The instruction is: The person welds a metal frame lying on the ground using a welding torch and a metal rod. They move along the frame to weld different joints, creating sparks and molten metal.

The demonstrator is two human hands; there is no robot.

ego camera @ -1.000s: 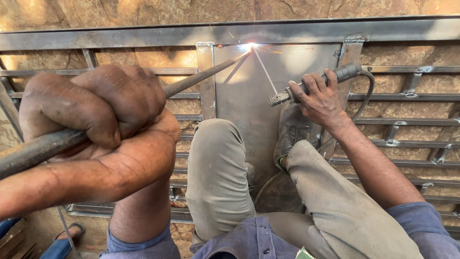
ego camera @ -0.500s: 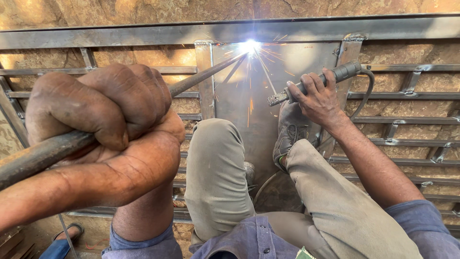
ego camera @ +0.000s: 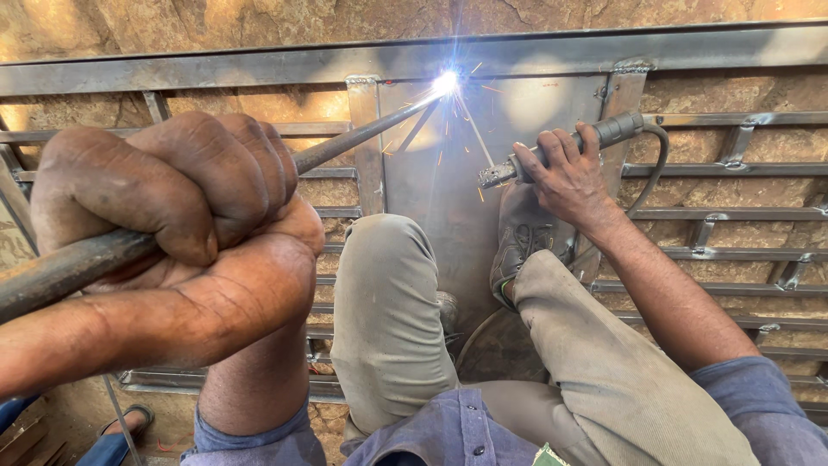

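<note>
My left hand (ego camera: 172, 198) is close to the camera, clenched around a dark steel rod (ego camera: 362, 138) whose far tip reaches the bright welding arc (ego camera: 445, 84). My right hand (ego camera: 565, 177) grips a black electrode holder (ego camera: 617, 129). Its thin electrode (ego camera: 474, 138) slants up to the same spot. The arc burns at the upper edge of a grey steel plate (ego camera: 431, 216) set in a metal gate frame (ego camera: 216, 73), and sparks scatter around it. My knees are drawn up between my arms, and one shoe (ego camera: 517, 242) rests on the plate.
The frame lies on rough stone ground, with horizontal bars (ego camera: 733, 164) running left and right. A black cable (ego camera: 655, 164) loops from the holder down past my right leg. A sandalled foot (ego camera: 121, 427) shows at the bottom left.
The arc has grown brighter and now throws sparks. Both hands hold almost the same positions, the rod and electrode still meeting at the plate's top edge.
</note>
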